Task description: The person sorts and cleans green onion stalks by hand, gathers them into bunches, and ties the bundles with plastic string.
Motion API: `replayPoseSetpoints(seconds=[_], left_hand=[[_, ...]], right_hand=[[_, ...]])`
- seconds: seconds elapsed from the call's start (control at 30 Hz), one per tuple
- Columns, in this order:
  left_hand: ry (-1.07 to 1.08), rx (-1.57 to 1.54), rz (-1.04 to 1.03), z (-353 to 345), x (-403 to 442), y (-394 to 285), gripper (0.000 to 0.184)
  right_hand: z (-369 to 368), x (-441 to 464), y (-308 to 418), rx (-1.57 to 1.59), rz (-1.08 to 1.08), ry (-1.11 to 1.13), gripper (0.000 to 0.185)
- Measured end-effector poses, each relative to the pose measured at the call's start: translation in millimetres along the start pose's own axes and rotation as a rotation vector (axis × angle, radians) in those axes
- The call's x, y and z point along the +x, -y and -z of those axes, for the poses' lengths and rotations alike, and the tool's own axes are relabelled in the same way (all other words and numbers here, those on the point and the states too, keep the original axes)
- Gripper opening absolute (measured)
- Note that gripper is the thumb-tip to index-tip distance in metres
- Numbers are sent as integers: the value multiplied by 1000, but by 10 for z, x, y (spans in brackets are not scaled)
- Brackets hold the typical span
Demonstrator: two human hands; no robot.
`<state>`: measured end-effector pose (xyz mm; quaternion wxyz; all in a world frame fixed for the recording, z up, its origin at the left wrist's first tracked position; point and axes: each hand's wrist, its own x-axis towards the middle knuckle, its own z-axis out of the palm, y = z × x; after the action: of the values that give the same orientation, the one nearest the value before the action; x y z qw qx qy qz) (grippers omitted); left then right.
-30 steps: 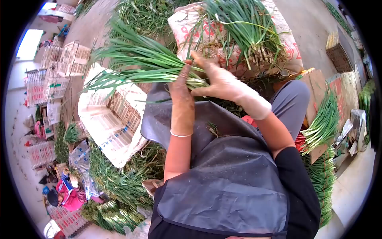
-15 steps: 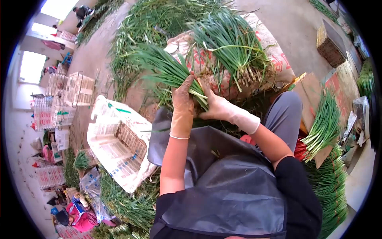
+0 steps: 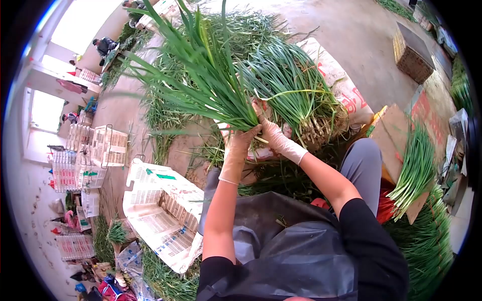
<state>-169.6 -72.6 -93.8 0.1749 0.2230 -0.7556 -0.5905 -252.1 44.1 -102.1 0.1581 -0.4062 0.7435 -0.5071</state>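
Observation:
A bunch of long green stalks fans out up and to the left from my two gloved hands. My left hand is wrapped round the base of the bunch, its glove stained brown. Against the same bunch, from the right, my right hand is closed around the lower stalks in a paler glove. Just right of my hands, a pile of untrimmed stalks with rooty ends lies on a white sack with red print.
A white crate lies tipped at the left. Clean stalks rest on cardboard at the right, above stacked bunches. Loose leaves cover the floor ahead. A person is at the far left, near stacked crates.
The bunch has swung from pointing left to standing more upright, its leaves spread wide. My hands have closed together round its base. The camera view has shifted.

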Motion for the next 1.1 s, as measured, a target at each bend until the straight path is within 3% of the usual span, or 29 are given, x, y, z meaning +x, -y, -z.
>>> replayPoseSetpoints(seconds=[0.1, 0.17, 0.2, 0.27, 0.3, 0.37, 0.43, 0.47, 0.5, 0.6, 0.63, 0.67, 0.73, 0.77, 0.8, 0.83, 0.87, 0.97, 1.07, 1.1], left_hand=[[97, -248, 18, 32, 155, 166, 53], [171, -288, 127, 152, 166, 12, 54], [185, -303, 183, 184, 195, -47, 53], [191, -445, 385, 146, 144, -164, 46], [200, -442, 388, 114, 110, -113, 46], [215, -817, 438, -45, -13, 64, 37], [228, -756, 349, -142, -219, -214, 42], [234, -801, 344, -160, -286, -283, 43], [235, -844, 335, -180, -341, -356, 46], [238, -598, 87, -411, -655, -1011, 59], [176, -481, 196, -447, -704, -1075, 62], [198, -345, 230, -431, -600, -927, 64], [553, -204, -92, -597, -423, -1017, 71], [599, -413, 97, -789, -506, -1433, 75], [675, -459, 83, -1048, -641, -1828, 78], [601, -530, 91, -1331, -754, -2118, 70], [523, -621, 211, -1596, -709, -2323, 53], [506, -554, 152, -2533, -828, -2877, 37], [753, -517, 133, -3389, -918, -3137, 29], [811, -518, 105, -3631, -1019, -3160, 28]], right_hand=[[7, 85, -94, -73, -59, 125, 92], [-12, 245, -95, -84, 31, 117, 91], [163, 247, 161, -84, -59, 231, 86], [176, 218, 228, -53, -120, 256, 81], [182, 196, 270, -17, -176, 278, 76], [268, 116, 456, -121, -302, 482, 70], [417, -63, 616, -88, -373, 509, 71], [654, -165, 785, 5, -300, 561, 74], [1064, -366, 1185, 392, -372, 648, 81], [1276, -656, 1302, 302, -325, 451, 87], [1381, -750, 1432, 173, -274, 424, 89], [1339, -823, 1342, 277, -299, 332, 89], [1375, -974, 1209, 246, -17, 47, 87], [1142, -943, 822, 76, 103, -182, 85], [1137, -938, 679, -144, 65, -235, 87], [1721, -1374, 1294, -10, -108, -267, 88], [1829, -1505, 1316, -15, -123, -403, 90], [2605, -2011, 1496, -144, -312, -594, 85], [3116, -2464, 1304, -235, -354, -859, 78], [3175, -2548, 1065, -233, -255, -987, 76]])
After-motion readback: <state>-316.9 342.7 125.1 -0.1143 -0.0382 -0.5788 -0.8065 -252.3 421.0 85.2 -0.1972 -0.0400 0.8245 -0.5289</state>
